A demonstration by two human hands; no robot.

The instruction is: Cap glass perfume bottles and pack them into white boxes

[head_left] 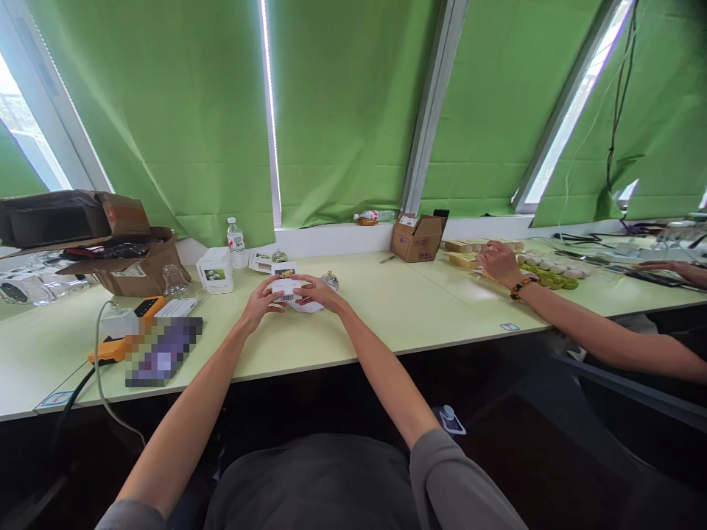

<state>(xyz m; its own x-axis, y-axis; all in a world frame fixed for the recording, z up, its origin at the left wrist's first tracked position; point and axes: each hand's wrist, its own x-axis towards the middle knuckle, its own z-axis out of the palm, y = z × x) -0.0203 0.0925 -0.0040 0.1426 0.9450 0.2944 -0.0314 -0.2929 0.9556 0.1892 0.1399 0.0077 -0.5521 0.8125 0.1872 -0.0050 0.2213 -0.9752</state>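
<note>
Both my arms reach out over the pale green table (387, 316). My left hand (259, 302) and my right hand (317, 293) close around a small white box (287, 287) with a barcode label, holding it from either side just above the tabletop. Its top flap stands up behind my fingers. A small round glass jar (330, 279) sits just behind my right hand. Another similar jar (279, 256) and a white carton with a flower picture (215, 270) stand further back on the left.
Open cardboard boxes (127, 258) and a water bottle (236, 241) stand at the back left, and an orange device (135, 324) with cables lies at the left. A small brown box (417, 237) sits by the window. A co-worker's hand (497, 263) rests among green and white round items (552, 274) at the right.
</note>
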